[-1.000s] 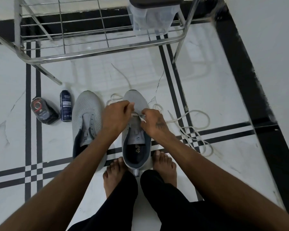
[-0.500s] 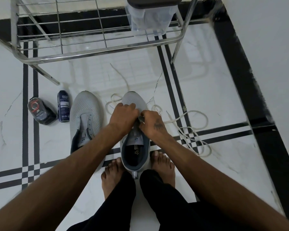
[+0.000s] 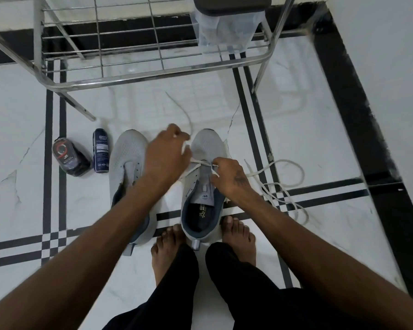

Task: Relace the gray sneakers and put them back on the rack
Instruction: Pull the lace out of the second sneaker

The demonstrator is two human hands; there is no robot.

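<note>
White marble floor (image 3: 320, 129) with black inlay lines carries two gray sneakers below a steel shoe rack (image 3: 153, 72) — the left sneaker (image 3: 126, 163) unlaced beside a spray can (image 3: 101, 151), the right sneaker (image 3: 204, 182) between bare feet. The left hand (image 3: 165, 153) pinches a white lace (image 3: 184, 110) and draws it up from the lowest eyelets, while the right hand (image 3: 231, 177) pinches the other strand at the eyelet row. Uneven pulling could likely leave mismatched ends — or tangle the loose lace coils (image 3: 281, 184) lying alongside.

Head camera looks steeply down, close above the floor (image 3: 296, 115).
</note>
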